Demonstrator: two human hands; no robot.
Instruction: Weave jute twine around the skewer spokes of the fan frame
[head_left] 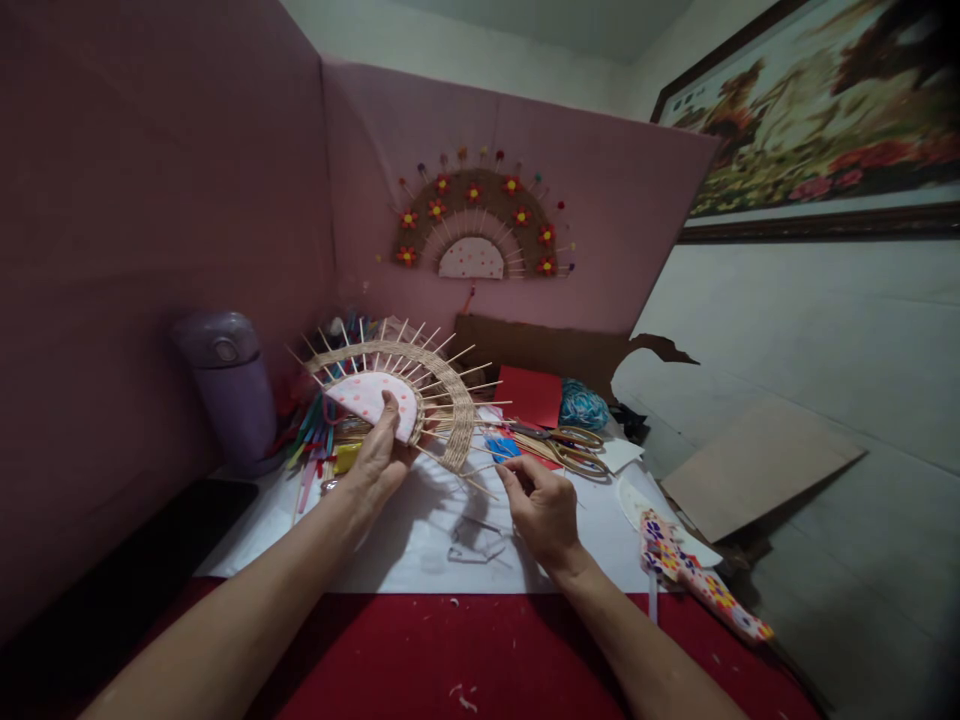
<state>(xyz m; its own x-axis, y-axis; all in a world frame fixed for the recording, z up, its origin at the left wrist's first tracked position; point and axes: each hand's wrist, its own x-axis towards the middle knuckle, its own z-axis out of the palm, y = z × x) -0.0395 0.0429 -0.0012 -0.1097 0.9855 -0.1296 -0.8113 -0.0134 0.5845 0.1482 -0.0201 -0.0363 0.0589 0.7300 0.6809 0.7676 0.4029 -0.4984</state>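
Note:
My left hand (385,455) grips a half-round woven fan (457,405) by its white centre (375,398) with pink dots, the thumb lying on top. Thin wooden sticks spread outward from that centre, and a band of tan twine is woven through them. At the fan's lower right end, my right hand (541,500) pinches the loose end of the twine (484,467) between thumb and fingers. The twine is stretched between the fan and the fingertips. Both hands hold the fan above a white sheet (420,550).
Scissors (577,450), red paper (529,395) and blue yarn (583,405) lie behind my right hand. A purple bottle (229,390) stands left. A finished-looking fan with red flowers (472,190) hangs on the pink board. A flower-patterned glue gun (697,580) rests at right on the red table (420,650).

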